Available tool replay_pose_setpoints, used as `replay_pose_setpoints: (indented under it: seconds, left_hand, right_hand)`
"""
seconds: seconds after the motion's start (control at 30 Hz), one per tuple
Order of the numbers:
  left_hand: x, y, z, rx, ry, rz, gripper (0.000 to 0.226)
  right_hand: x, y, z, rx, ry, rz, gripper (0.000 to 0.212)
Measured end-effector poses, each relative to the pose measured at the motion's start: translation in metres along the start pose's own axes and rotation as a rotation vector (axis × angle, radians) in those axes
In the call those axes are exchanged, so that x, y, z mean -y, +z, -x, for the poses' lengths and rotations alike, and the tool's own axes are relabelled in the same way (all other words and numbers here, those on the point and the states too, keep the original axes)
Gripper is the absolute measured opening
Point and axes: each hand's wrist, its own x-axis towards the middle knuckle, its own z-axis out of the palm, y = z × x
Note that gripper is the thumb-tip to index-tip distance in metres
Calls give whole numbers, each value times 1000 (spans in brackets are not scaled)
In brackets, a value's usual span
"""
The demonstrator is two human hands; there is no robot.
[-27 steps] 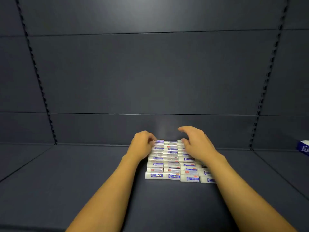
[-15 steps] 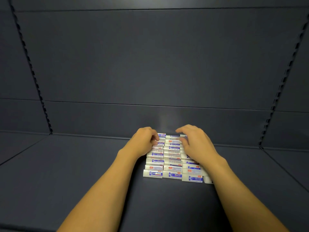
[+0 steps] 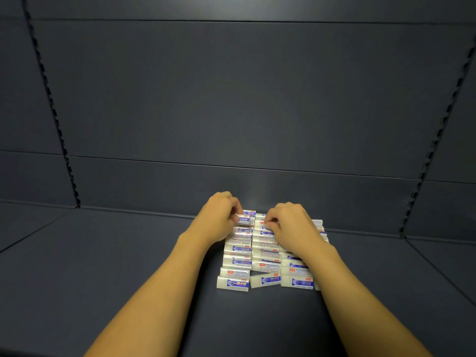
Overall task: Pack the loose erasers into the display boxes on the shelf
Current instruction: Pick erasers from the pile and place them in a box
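Left hand (image 3: 219, 220) pinching one eraser (image 3: 243, 219), right hand (image 3: 291, 228) curled, grip unclear, over rows of erasers (image 3: 265, 256) on shelf (image 3: 103, 266).

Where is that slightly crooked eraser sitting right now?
In the head view, the crooked eraser lies in the front row of the erasers, middle column, on the dark shelf, between both forearms.
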Motion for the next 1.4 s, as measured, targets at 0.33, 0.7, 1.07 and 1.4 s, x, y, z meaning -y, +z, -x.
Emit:
replay_pose_setpoints:
  seconds: [0.33, 0.7, 1.07, 1.4]
  left_hand:
    - [2, 0, 1, -23, -6, 77, 22]
    - [5, 7, -1, -14, 38, 35, 30]
    - [-5, -10, 9, -61, 24, 52, 19]
    - [-61, -48, 3, 45, 238, 18, 15]
  right_hand:
    - [4, 3, -14, 165, 67, 138, 16]
    - [7, 1, -9, 125, 65, 70, 11]
    - [7, -47, 12, -41, 2, 63, 24]
    - [2, -95, 67, -22, 177, -4, 14]
